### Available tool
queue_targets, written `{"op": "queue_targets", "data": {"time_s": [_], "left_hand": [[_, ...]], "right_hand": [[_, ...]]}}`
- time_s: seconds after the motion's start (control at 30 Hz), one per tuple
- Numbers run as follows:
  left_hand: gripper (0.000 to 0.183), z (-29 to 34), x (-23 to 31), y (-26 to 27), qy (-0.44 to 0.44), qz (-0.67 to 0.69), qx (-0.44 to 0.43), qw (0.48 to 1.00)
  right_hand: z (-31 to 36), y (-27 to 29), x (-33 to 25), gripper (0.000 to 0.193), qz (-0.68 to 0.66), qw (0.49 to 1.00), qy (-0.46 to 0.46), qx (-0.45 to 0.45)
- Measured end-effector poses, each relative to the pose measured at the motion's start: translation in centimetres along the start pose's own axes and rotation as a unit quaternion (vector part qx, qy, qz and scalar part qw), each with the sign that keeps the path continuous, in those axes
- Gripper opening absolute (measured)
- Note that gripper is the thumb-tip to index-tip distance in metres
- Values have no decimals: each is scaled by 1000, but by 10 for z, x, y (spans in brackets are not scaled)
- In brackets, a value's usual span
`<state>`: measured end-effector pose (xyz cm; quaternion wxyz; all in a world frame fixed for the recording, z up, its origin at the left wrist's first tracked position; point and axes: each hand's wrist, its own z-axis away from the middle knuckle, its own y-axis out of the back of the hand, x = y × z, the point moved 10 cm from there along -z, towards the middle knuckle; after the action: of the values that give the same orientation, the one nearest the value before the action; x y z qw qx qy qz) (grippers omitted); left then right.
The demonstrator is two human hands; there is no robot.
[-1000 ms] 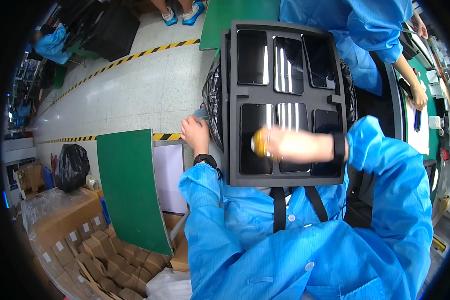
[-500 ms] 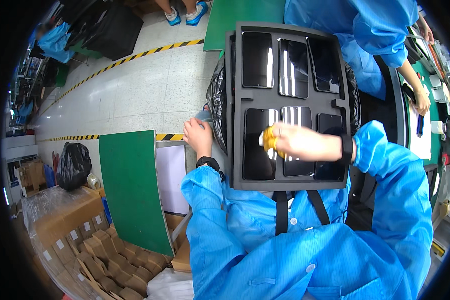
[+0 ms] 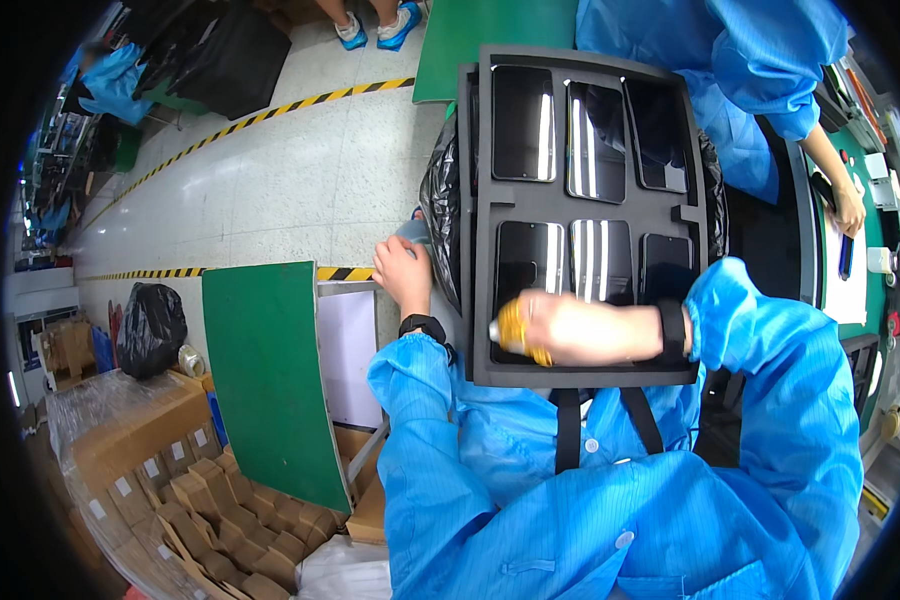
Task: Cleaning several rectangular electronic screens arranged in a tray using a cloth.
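A dark grey foam tray (image 3: 595, 208) lies in front of me with several black-screened smartphones (image 3: 596, 140) set face up in its recesses. My right hand (image 3: 570, 328) is closed around a yellow item with a white tip (image 3: 512, 330), blurred by motion. It is over the lower part of the near-left phone (image 3: 530, 245); whether the item touches the glass I cannot tell. My left hand (image 3: 403, 272) is left of the tray, near a black plastic bag (image 3: 440, 205), its fingers loosely bent and apart, with nothing seen in them.
A green board (image 3: 270, 385) stands to my left, beside a cardboard box with dividers (image 3: 185, 430). At right, a co-worker's hand (image 3: 849, 208) holds a dark tool over a green-topped bench (image 3: 873, 280). Another person's covered shoes (image 3: 398, 28) are on the tiled floor, beyond black-and-yellow tape (image 3: 270, 100).
My right hand has moved toward me and slightly left with the yellow item, down the near-left phone. The left hand stays about where it was. The whole view has shifted a little.
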<state>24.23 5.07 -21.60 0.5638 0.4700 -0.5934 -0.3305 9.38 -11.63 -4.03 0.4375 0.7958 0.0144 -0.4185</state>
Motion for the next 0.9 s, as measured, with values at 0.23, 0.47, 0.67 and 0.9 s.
{"op": "queue_targets", "data": {"time_s": [0.23,0.47,0.67,0.9], "left_hand": [[15,4,0,-1,-6,2,8,1000],[16,1,2,2,6,-1,2,1000],[15,5,-2,3,3,-2,7,1000],[15,2,6,2,-5,-3,6,1000]], "right_hand": [[-21,49,74,19,124,988,-50,80],[-7,1,-7,18,-20,999,26,-25],[-16,44,68,18,123,988,-39,88],[-12,16,4,10,-14,1000,3,13]]}}
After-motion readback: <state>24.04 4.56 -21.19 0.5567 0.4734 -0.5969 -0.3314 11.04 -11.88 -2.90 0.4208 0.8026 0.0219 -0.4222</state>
